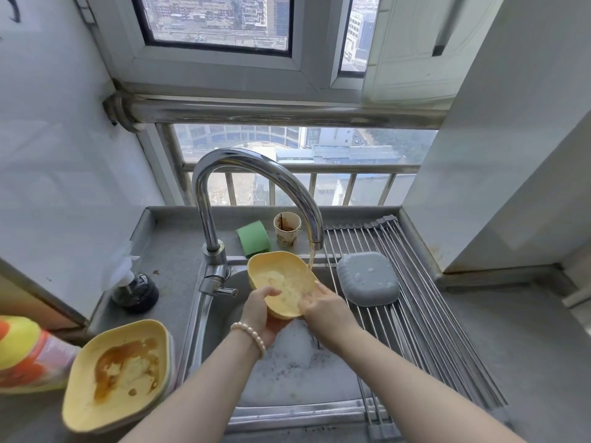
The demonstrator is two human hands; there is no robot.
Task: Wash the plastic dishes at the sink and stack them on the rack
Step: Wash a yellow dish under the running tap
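Your left hand (260, 314) grips the yellow plastic bowl (283, 282) from below under the running chrome tap (256, 174), your right hand (323, 306) rubbing its rim with loosely bent fingers above the foamy steel sink (287, 362) by the window.

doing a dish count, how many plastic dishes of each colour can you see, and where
Yellow: 2, one held under the faucet by the left hand and right hand (yellow dish), one dirty yellow dish on the counter.
Grey: 1, the grey dish upside down on the rack.
Total: 3
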